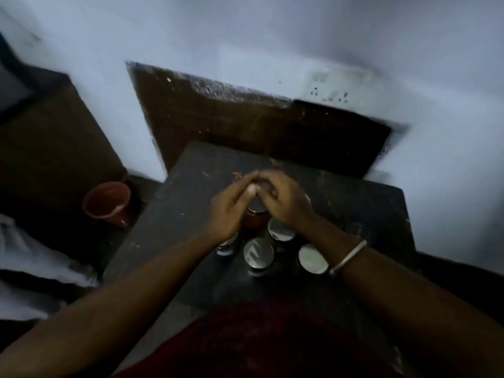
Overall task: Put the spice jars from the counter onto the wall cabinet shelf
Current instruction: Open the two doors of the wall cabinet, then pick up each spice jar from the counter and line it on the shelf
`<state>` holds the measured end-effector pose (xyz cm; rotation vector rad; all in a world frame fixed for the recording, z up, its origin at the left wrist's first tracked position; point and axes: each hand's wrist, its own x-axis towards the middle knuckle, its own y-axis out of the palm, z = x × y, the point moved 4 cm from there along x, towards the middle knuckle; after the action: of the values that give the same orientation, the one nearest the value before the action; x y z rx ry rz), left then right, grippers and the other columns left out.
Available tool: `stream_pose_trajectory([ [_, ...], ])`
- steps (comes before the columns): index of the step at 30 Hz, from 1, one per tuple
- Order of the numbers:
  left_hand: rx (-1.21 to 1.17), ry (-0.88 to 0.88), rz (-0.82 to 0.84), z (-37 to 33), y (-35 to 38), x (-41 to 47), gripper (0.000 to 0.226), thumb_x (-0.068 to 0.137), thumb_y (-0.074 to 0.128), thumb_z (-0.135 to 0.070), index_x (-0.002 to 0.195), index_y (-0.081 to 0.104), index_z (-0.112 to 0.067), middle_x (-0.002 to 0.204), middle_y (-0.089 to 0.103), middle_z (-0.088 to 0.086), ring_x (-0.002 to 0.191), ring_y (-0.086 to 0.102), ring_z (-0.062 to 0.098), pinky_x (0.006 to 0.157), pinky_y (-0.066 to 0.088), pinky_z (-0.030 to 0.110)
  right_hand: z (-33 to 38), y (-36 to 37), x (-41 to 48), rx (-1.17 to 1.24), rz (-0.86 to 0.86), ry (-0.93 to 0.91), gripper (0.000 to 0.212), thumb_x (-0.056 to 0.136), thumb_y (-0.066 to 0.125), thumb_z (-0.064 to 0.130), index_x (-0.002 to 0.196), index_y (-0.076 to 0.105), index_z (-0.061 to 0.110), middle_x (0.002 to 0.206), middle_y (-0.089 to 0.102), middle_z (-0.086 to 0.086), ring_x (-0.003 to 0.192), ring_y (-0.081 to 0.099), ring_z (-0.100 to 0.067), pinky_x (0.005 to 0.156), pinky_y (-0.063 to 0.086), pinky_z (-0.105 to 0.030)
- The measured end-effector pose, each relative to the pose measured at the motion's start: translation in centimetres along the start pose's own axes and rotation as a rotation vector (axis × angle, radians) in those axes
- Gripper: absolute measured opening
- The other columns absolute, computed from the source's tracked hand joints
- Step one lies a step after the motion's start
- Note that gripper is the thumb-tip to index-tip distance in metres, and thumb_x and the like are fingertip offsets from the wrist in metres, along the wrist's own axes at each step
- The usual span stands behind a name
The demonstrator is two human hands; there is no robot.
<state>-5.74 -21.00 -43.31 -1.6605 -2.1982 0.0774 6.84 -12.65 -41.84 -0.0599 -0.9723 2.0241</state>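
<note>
Several small spice jars with shiny round lids stand grouped on a dark counter (pixel 354 203). One jar with reddish contents (pixel 255 218) sits at the back of the group. My left hand (pixel 230 205) and my right hand (pixel 283 203) meet over its top, fingers curled around the lid, which they hide. Nearer to me stand a jar with a silver lid (pixel 258 253), another (pixel 281 230) just under my right wrist, and one (pixel 313 259) at the right. A further jar (pixel 226 248) shows partly beneath my left wrist. The picture is dim and blurred.
A dark brown recess (pixel 245 118) opens in the pale wall behind the counter. A red-brown cup (pixel 107 204) stands low at the left beside the counter. A switch plate (pixel 332 87) is on the wall at the upper right. White cloth (pixel 35 257) lies at the far left.
</note>
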Motion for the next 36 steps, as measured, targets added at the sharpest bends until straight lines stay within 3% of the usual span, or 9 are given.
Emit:
stream_pose_trajectory([
  [2, 0.076, -0.038, 0.177, 3.7, 2.7, -2.7, 0.032, 0.108, 0.047, -0.043, 0.134, 0.063, -0.036, 0.124, 0.071, -0.02, 0.119, 0.066, 0.004, 0.099, 0.05, 0.022, -3.7, 1.9, -4.7, -0.106, 0.182, 0.136, 0.034, 0.095, 0.063, 0.033, 0.12, 0.067, 0.009, 0.116, 0.068, -0.012, 0.105, 0.066, -0.027, 0.093, 0.054, -0.046],
  [7, 0.673, -0.018, 0.39, 9.9, 6.6, -7.2, 0.069, 0.082, 0.052, -0.038, 0.144, 0.056, -0.008, 0.136, 0.061, 0.015, 0.119, 0.062, 0.035, 0.1, 0.051, 0.046, -6.5, 6.2, -11.8, -0.556, 0.456, 0.072, 0.075, 0.085, 0.056, 0.061, 0.14, 0.05, 0.009, 0.143, 0.05, -0.013, 0.127, 0.047, -0.034, 0.096, 0.045, -0.048],
  [14, 0.91, 0.026, 0.448, 12.1, 8.1, -7.7, 0.09, 0.089, 0.068, -0.052, 0.158, 0.035, -0.005, 0.159, 0.04, 0.02, 0.134, 0.05, 0.037, 0.108, 0.044, 0.043, -7.5, 7.1, -13.1, -0.664, 0.414, 0.078, 0.081, 0.089, 0.033, 0.064, 0.148, 0.046, 0.01, 0.156, 0.043, -0.015, 0.138, 0.045, -0.037, 0.099, 0.043, -0.05],
  [17, 0.703, 0.02, 0.378, 10.6, 7.6, -6.7, 0.081, 0.079, 0.075, -0.049, 0.148, 0.05, -0.015, 0.144, 0.057, 0.009, 0.123, 0.056, 0.028, 0.102, 0.045, 0.037, -8.0, 6.0, -12.7, -0.594, 0.476, 0.16, 0.088, 0.084, 0.029, 0.066, 0.16, 0.026, 0.021, 0.169, 0.015, -0.015, 0.156, 0.015, -0.038, 0.116, 0.027, -0.054],
  [19, 0.324, -0.058, 0.237, 8.8, 6.3, -5.4, 0.064, 0.07, 0.081, -0.041, 0.13, 0.06, -0.032, 0.123, 0.07, -0.008, 0.11, 0.065, 0.012, 0.09, 0.048, 0.026, -7.5, 4.6, -12.2, -0.455, 0.406, 0.165, 0.091, 0.085, 0.044, 0.063, 0.162, 0.02, 0.022, 0.171, 0.008, -0.013, 0.158, 0.006, -0.034, 0.121, 0.023, -0.054],
  [21, -0.078, -0.237, 0.111, 7.2, 4.7, -3.8, 0.063, 0.065, 0.084, -0.032, 0.122, 0.06, -0.04, 0.11, 0.075, -0.012, 0.102, 0.072, 0.007, 0.08, 0.053, 0.018, -6.4, 2.5, -11.5, -0.186, 0.265, 0.202, 0.1, 0.082, 0.071, 0.052, 0.162, 0.02, 0.02, 0.169, 0.017, -0.006, 0.156, 0.019, -0.025, 0.119, 0.031, -0.052],
  [25, -0.727, -0.481, 0.062, 4.0, 3.6, -0.3, 0.063, 0.068, 0.082, -0.023, 0.127, 0.059, -0.019, 0.12, 0.067, 0.008, 0.108, 0.068, 0.029, 0.084, 0.059, 0.043, -2.4, -0.7, -9.6, 0.314, 0.123, 0.239, 0.106, 0.075, 0.079, 0.051, 0.158, 0.013, 0.043, 0.148, 0.04, 0.03, 0.131, 0.051, 0.006, 0.1, 0.05, -0.017],
  [32, -0.943, -0.404, 0.099, -4.5, 5.1, 1.8, 0.063, 0.075, 0.074, -0.028, 0.133, 0.053, -0.015, 0.123, 0.063, 0.02, 0.107, 0.064, 0.035, 0.088, 0.056, 0.051, 2.4, -4.2, -7.5, 0.494, -0.08, 0.06, 0.121, 0.074, 0.088, 0.042, 0.162, 0.007, 0.033, 0.154, 0.042, 0.017, 0.135, 0.056, -0.016, 0.097, 0.059, -0.036],
  [36, -0.963, -0.332, 0.138, -8.2, 5.2, 2.1, 0.052, 0.083, 0.076, -0.033, 0.13, 0.056, -0.022, 0.122, 0.068, 0.012, 0.105, 0.067, 0.029, 0.092, 0.054, 0.051, 3.6, -6.1, -7.5, 0.569, -0.152, 0.022, 0.117, 0.077, 0.085, 0.045, 0.163, 0.008, 0.028, 0.158, 0.039, 0.019, 0.141, 0.05, -0.013, 0.101, 0.054, -0.03],
])
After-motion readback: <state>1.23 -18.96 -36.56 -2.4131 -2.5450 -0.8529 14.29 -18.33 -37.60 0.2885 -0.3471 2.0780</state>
